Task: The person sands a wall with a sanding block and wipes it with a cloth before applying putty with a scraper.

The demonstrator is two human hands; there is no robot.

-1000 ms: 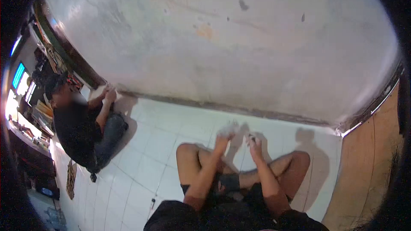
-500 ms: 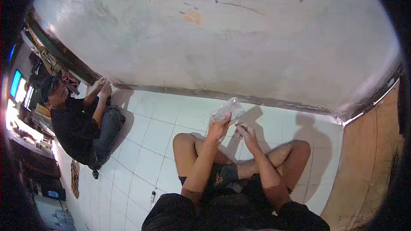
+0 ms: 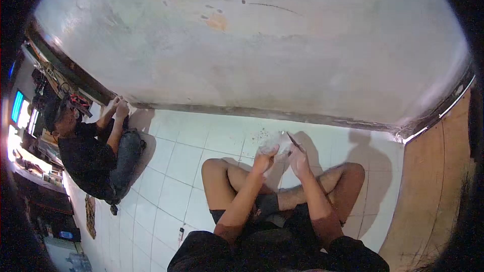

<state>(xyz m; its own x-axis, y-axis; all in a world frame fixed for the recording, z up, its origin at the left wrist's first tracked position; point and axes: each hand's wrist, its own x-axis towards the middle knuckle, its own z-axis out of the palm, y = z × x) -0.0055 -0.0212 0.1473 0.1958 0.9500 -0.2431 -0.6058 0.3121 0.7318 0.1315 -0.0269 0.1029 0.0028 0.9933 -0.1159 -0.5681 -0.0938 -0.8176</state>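
Above the white tiled floor (image 3: 164, 184), my left hand (image 3: 263, 161) is closed round a pale, see-through bag (image 3: 272, 143) whose contents I cannot make out. Close beside it on the right, my right hand (image 3: 299, 162) grips a thin dark tool (image 3: 294, 141), which points up and left over the bag's right edge. Small dark specks show near the top of the bag. Both hands are in front of my crossed legs.
A worn pale wall (image 3: 227, 60) rises ahead. At the left a person in black (image 3: 91, 156) sits by the wall, hands raised together. A brown panel (image 3: 418, 191) borders the right. A small tube (image 3: 180, 234) and a patterned cloth (image 3: 90, 215) lie on the floor.
The bag is lower and tilted towards my right hand. My right hand has turned upward beside it, and the dark tool now shows clearly. The camera view has shifted slightly.
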